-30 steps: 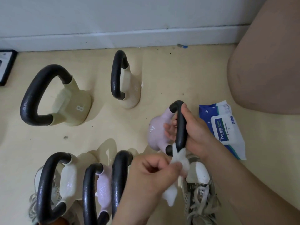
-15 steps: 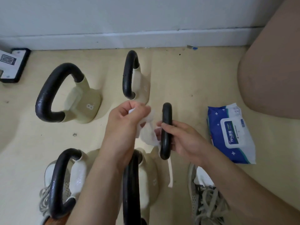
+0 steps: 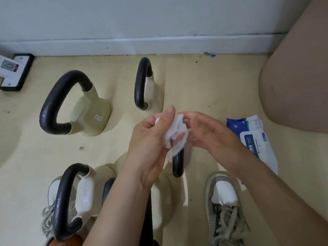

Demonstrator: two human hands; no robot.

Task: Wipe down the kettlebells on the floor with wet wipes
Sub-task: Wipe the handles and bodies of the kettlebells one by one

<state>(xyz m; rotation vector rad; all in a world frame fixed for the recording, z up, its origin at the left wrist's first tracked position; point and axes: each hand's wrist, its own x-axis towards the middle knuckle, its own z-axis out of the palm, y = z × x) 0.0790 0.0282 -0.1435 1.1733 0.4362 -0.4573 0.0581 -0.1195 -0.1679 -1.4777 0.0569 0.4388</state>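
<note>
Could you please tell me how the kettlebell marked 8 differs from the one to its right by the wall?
The kettlebell marked 8 shows its handle loop broadside and looks bulkier; the kettlebell by the wall is turned edge-on and looks slimmer. Both have cream bodies and black handles.

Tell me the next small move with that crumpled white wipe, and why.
Probably refold it and lower it onto the black kettlebell handle below: the left hand and right hand both hold the crumpled white wet wipe bunched above it, and neither grips the handle.
</note>
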